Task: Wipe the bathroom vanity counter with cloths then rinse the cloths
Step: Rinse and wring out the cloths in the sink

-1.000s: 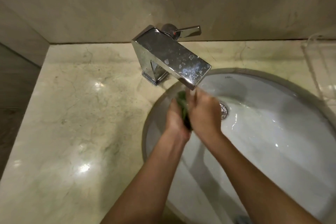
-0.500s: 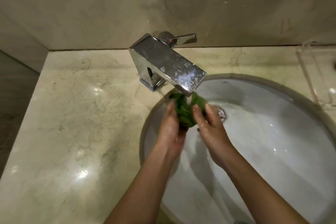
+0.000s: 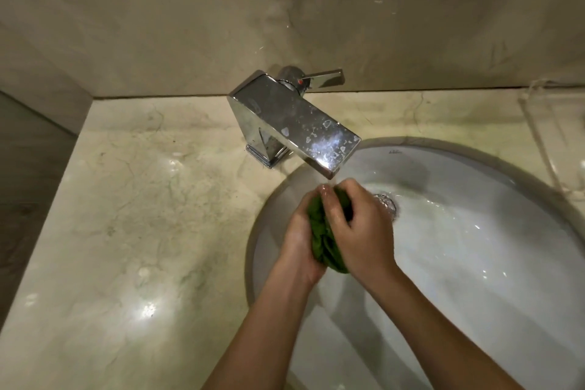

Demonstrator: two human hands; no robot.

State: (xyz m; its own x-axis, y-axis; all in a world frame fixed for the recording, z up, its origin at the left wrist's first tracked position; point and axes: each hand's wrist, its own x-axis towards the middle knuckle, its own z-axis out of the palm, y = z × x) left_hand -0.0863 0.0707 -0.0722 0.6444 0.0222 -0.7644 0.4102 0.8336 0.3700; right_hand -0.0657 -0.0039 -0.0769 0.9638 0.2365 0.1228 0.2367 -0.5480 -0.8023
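Head view, rinsing stage. Both hands work one green cloth over the left part of the sink, just below the spout of the chrome tap and near the drain. Half a second earlier the cloth stood up as a loose tuft between the fingertips, with the two hands slightly apart. Now the hands have closed on it again. The right hand curls over the top of the bundle, its fingers wrapped round the cloth. The left hand cups it from the other side and presses it against the right palm. Only a dark green strip shows between them, with a fold hanging out below. A second earlier the hands were pressed together in much the same way, so the sequence reads as one open-and-squeeze cycle of a scrubbing rinse. The falling stream itself is hard to make out, though the fingertips shine wet and water ripples at the drain. The tap lever is turned to the right. The counter gleams under the light, which suggests the wiping is done. No second cloth is in view, so the rinse appears under way but unfinished, with wringing out and any other cloth probably yet to come.
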